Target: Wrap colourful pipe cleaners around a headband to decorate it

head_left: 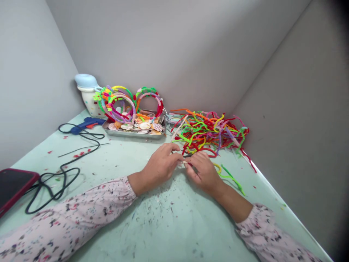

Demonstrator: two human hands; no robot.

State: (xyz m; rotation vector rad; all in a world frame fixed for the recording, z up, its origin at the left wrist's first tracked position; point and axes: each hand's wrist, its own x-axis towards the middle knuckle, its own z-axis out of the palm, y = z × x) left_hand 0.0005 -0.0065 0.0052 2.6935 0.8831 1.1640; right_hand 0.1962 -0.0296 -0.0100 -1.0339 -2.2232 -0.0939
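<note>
Fuzzy multicoloured hoops [133, 107], apparently complete, stand at the shell-filled metal tray [131, 134] near the tabletop's [174, 233] back edge; loose bright fuzzy stems [209, 131] lie heaped, unused, by its back right corner. Mid-tabletop, left hand [163, 163] and right hand [203, 171] pinch a small pale piece [184, 163], form unclear, judged unfinished.

Far to the left of the fingers [176, 157], I see a flat phone with black screen and dark red edge [16, 187]. A thin black cable [63, 166] lies in loose loops between this phone and the fingers. Beyond the fingers, also on the left, stands a white spotted cup with light blue lid [88, 96]. Smooth grey walls [174, 54] rise behind and beside the fingers.
</note>
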